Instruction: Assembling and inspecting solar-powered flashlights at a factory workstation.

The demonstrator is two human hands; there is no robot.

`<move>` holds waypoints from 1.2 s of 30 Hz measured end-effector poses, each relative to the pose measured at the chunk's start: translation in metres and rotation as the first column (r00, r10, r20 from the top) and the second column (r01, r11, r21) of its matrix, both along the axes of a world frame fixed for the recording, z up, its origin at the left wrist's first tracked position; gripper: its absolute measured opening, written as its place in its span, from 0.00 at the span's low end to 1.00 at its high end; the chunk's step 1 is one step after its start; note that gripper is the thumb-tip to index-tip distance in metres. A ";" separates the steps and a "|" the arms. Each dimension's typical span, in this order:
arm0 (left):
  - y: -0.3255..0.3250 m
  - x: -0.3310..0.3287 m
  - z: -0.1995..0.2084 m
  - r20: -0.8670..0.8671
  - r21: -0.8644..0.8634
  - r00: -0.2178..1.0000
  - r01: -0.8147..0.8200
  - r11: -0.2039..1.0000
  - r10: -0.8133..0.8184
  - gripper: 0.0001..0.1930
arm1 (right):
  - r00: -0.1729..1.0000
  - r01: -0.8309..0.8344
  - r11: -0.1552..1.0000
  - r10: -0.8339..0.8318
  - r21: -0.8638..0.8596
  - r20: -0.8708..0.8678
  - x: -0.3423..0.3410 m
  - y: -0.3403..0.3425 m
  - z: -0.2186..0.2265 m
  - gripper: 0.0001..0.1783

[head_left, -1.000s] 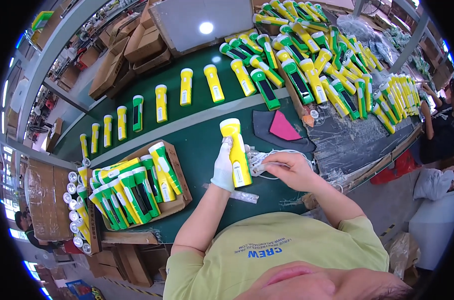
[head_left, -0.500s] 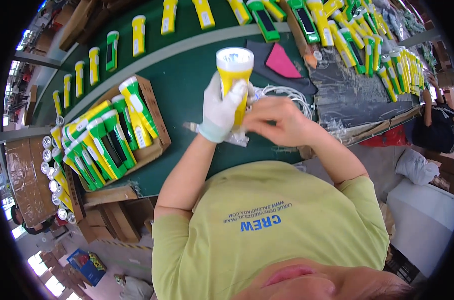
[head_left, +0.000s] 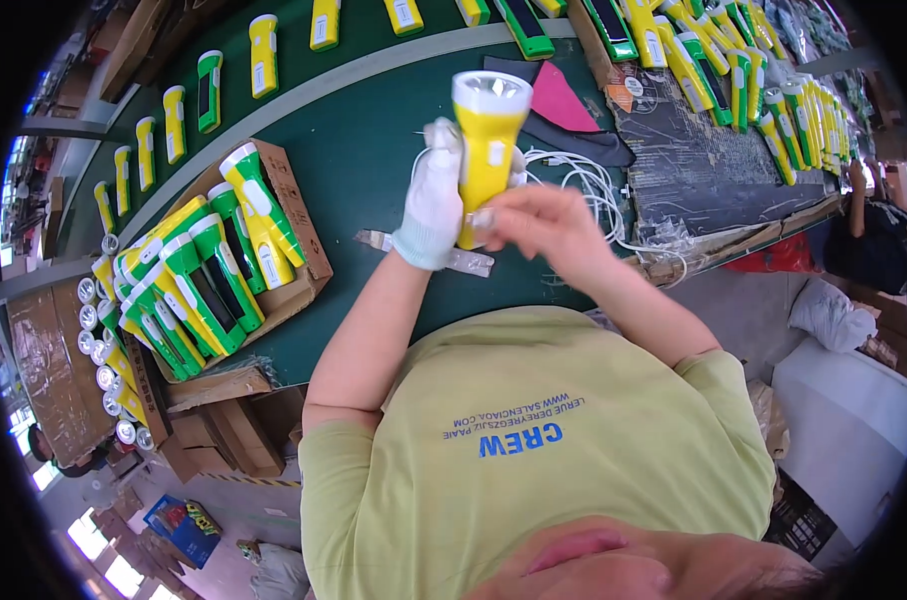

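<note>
A yellow flashlight with a white head stands upright over the green table, lens end up, its white switch facing me. My left hand, in a white glove, is wrapped round it from the left and behind; its thumb is off the front. My bare right hand has its fingers pinched against the flashlight's lower body. A small whitish bit shows at those fingertips, too small to make out. Under my hands on the table lies a clear and silvery strip.
To the left, a cardboard box holds several green and yellow flashlights. More of them line the far belt and crowd the right side. A white cable and pink cloth lie beyond my right hand.
The flashlight has moved up and slightly right and has turned so its switch shows. My left thumb has come off its front. My right fingers have come in against its lower body.
</note>
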State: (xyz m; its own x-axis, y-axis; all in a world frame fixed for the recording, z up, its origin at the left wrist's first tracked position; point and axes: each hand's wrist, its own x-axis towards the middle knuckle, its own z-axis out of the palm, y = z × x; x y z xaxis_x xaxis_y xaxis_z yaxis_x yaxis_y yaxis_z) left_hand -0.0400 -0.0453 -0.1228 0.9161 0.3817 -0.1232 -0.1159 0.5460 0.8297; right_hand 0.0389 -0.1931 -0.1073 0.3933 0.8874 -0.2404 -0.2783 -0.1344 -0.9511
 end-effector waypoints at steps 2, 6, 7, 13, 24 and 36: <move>-0.001 0.000 0.006 0.017 -0.113 1.000 0.018 0.993 -0.016 0.30 | 0.990 0.027 0.997 -0.016 0.078 -0.142 0.020 0.000 -0.001 0.08; 0.000 -0.003 0.017 0.013 -0.250 0.999 0.037 0.968 -0.035 0.36 | 0.948 0.120 0.963 -0.182 0.240 0.259 0.029 0.009 0.013 0.07; 0.002 -0.003 0.013 0.019 -0.305 0.996 0.093 0.948 -0.092 0.37 | 0.918 0.130 0.957 -0.216 0.261 0.332 0.029 0.013 0.020 0.07; -0.008 -0.006 0.016 -0.033 -0.229 0.999 -0.004 0.973 -0.003 0.35 | 0.826 0.161 0.939 -0.297 0.304 0.478 0.029 0.020 0.029 0.05; -0.029 -0.017 0.025 0.158 0.342 0.939 -0.343 0.875 0.306 0.26 | 0.294 -0.019 0.897 -0.417 0.441 0.860 0.023 0.015 0.052 0.07; -0.002 -0.003 0.034 -0.131 -0.268 0.935 -0.353 0.896 0.329 0.34 | 0.809 0.336 0.923 -0.384 0.186 0.445 0.067 -0.009 0.001 0.12</move>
